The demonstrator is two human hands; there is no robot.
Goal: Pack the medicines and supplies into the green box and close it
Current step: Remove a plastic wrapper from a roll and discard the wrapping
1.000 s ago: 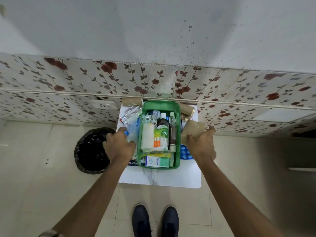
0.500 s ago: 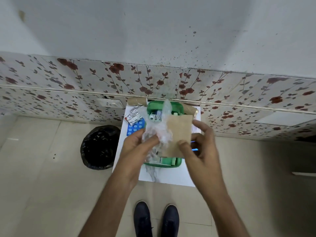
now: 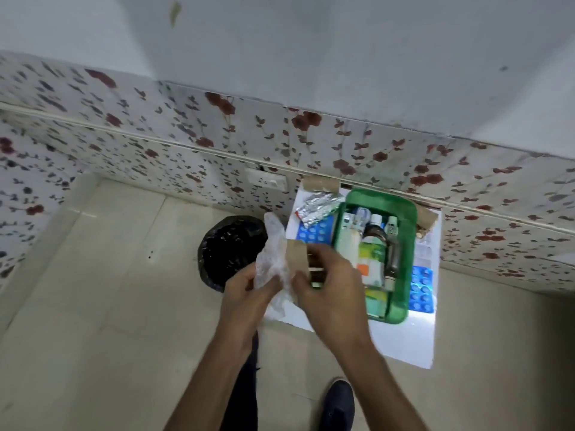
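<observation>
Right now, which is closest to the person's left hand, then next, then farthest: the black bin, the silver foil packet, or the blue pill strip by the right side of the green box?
From the left hand, in the head view:
1. Black bin: on the floor just above the hand.
2. Silver foil packet: at the white table's back left corner.
3. Blue pill strip: beyond the green box, on its right side.

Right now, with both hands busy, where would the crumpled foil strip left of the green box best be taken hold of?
Probably at its raised, crinkled middle, coming from above. The foil strip lies on the white surface with one end over a blue blister pack and its right end close against the green box wall, so a side approach looks blocked there. Its creases offer edges for a pinch grip.
</observation>
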